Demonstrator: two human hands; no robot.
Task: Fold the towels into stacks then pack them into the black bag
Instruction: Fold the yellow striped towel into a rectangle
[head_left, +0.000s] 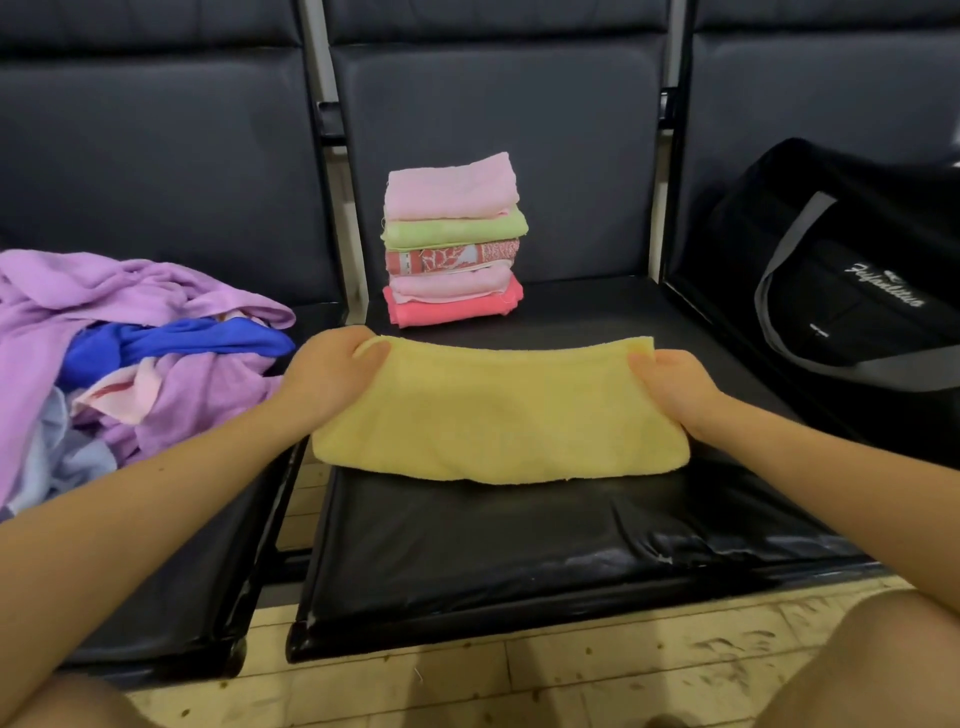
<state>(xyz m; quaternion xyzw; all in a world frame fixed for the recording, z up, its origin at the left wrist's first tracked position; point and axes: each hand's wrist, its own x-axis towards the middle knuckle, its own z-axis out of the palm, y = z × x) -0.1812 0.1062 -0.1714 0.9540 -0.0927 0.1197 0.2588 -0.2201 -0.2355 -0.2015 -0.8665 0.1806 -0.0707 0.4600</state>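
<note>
Left hand: the left hand (332, 371) pinches the far left corner of the yellow towel (498, 410), thumb on top, fingers curled under the edge.
Right hand: the right hand (670, 384) grasps the far right corner the same way, so the top edge runs taut between the two hands.
Yellow towel: already doubled into a wide band, it lies on the middle seat (519, 545), its near fold resting on the cushion and its far edge lifted a little.
Step in hand: a judgement only, but the next fold looks to be bringing one end over to the other; keeping the corners matched and the edge taut before laying it down should give a block that suits the stack.
Folded stack: five folded towels (452, 241), pink on top, then green, patterned, pale pink and coral, stand just behind the yellow towel against the seat back.
Unfolded pile: a heap of purple, blue and pale towels (130, 353) sits on the left seat, so much folding seems to remain.
Black bag: the black bag (852, 280) sits on the right seat, well apart from the hands; whether it is open cannot be told.
In the way: nothing lies between towel and stack, though the stack is tall and leans slightly.
</note>
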